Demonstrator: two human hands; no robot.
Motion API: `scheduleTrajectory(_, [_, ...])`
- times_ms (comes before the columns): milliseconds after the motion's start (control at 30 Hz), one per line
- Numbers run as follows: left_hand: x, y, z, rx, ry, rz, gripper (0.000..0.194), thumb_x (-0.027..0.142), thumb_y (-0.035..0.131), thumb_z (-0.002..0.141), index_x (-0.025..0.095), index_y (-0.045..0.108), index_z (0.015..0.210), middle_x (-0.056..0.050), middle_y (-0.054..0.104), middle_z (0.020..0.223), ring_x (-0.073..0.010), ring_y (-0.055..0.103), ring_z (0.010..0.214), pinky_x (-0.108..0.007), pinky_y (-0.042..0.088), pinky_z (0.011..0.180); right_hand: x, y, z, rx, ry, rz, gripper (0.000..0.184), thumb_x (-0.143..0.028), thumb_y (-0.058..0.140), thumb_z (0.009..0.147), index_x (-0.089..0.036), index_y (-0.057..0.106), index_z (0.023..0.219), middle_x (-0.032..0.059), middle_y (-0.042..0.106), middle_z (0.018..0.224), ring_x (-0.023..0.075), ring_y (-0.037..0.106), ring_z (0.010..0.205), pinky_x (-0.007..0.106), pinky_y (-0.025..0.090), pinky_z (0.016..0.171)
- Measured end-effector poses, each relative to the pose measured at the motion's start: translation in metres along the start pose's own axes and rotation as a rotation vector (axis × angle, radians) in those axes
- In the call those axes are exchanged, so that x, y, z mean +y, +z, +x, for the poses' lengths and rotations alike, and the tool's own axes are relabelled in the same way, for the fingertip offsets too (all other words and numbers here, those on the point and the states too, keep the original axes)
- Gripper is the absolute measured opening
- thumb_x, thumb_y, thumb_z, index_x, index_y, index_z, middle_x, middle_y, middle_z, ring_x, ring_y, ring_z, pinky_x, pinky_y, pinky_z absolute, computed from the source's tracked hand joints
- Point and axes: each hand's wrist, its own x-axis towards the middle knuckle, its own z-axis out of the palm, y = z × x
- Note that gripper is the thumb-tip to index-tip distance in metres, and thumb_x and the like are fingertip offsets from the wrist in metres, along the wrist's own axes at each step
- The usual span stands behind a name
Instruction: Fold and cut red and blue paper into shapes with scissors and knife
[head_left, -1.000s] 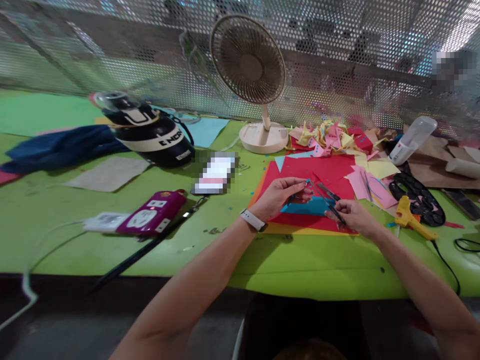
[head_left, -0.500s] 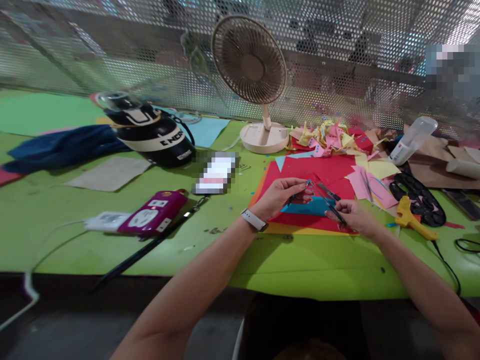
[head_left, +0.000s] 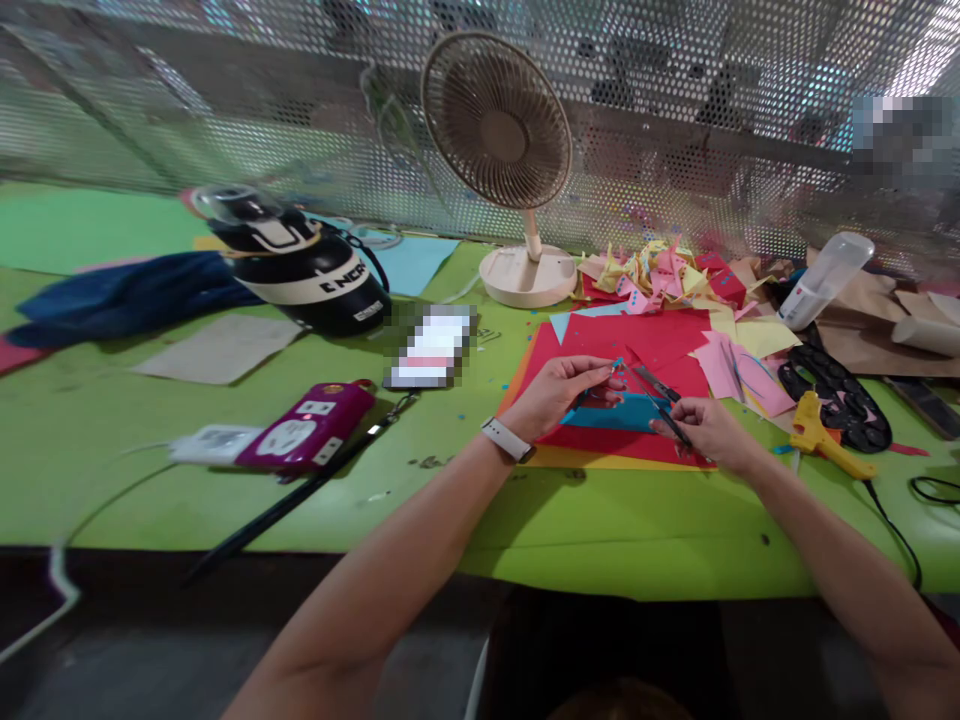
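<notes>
My left hand, with a white-strapped watch on its wrist, pinches a tiny blue paper piece between thumb and fingertips. My right hand grips dark-handled scissors, their blades pointing left toward that piece. Whether the blades touch it is too small to tell. Below both hands lies a blue paper strip on red paper sheets. An orange-yellow sheet shows under the red ones. Tiny blue bits are scattered over the red paper and the green tabletop.
Behind the papers are a beige fan and a heap of pink and yellow paper scraps. To the right lie a yellow glue gun, a black palette-like tray and a clear bottle. Leftward are a phone, purple power strip and black jug.
Both hands stay in nearly the same place, still holding the blue piece and the scissors. Only slight shifts at the fingertips and blades show.
</notes>
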Motion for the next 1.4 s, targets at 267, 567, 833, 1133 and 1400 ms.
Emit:
scheduleTrajectory(267, [0.0002, -0.0001, 0.0002, 0.010, -0.002, 0.026, 0.018, 0.021, 0.077, 0.074, 0.010, 0.068, 0.086, -0.005, 0.073, 0.071, -0.0122, 0.068, 0.057, -0.025, 0.058, 0.063, -0.0007, -0.0006, -0.0012, -0.003, -0.002, -0.025, 0.043, -0.056, 0.073, 0.064, -0.019, 0.053, 0.068, -0.0033, 0.055, 0.048, 0.0069, 0.045, 0.038, 0.019, 0.023, 0.036])
scheduleTrajectory(567, [-0.0033, -0.0042, 0.0021, -0.019, 0.027, 0.045, 0.020, 0.025, 0.077, 0.075, 0.011, 0.069, 0.087, -0.007, 0.074, 0.076, -0.0135, 0.069, 0.062, -0.028, 0.058, 0.069, -0.0008, -0.0019, -0.0007, 0.012, -0.004, -0.027, 0.044, -0.058, 0.073, 0.065, -0.019, 0.051, 0.067, -0.0025, 0.057, 0.048, 0.0075, 0.046, 0.039, 0.019, 0.025, 0.036])
scheduleTrajectory(833, [-0.0015, -0.0011, 0.0009, 0.005, 0.045, 0.016, 0.017, 0.022, 0.074, 0.077, 0.012, 0.070, 0.090, -0.007, 0.075, 0.078, -0.0135, 0.069, 0.062, -0.029, 0.057, 0.070, -0.0062, -0.0011, -0.0040, -0.021, -0.007, 0.008, 0.045, -0.059, 0.072, 0.066, -0.019, 0.050, 0.067, -0.0019, 0.058, 0.051, 0.0059, 0.044, 0.038, 0.019, 0.024, 0.035])
scheduleTrajectory(1133, [-0.0015, -0.0008, 0.0000, -0.011, 0.013, -0.003, 0.017, 0.019, 0.074, 0.076, 0.011, 0.069, 0.091, -0.007, 0.074, 0.076, -0.0130, 0.069, 0.061, -0.029, 0.058, 0.071, -0.0042, 0.0005, -0.0027, -0.037, -0.006, 0.003, 0.045, -0.057, 0.074, 0.063, -0.019, 0.050, 0.065, -0.0030, 0.056, 0.048, 0.0059, 0.043, 0.038, 0.019, 0.024, 0.037])
scheduleTrajectory(1400, [-0.0003, 0.0000, -0.0006, -0.004, 0.001, 0.013, 0.014, 0.019, 0.073, 0.077, 0.012, 0.068, 0.089, -0.005, 0.074, 0.074, -0.0122, 0.068, 0.060, -0.029, 0.058, 0.072, -0.0025, -0.0001, -0.0015, -0.040, -0.005, -0.010, 0.042, -0.055, 0.074, 0.064, -0.019, 0.051, 0.066, -0.0028, 0.056, 0.049, 0.0065, 0.045, 0.040, 0.019, 0.025, 0.037])
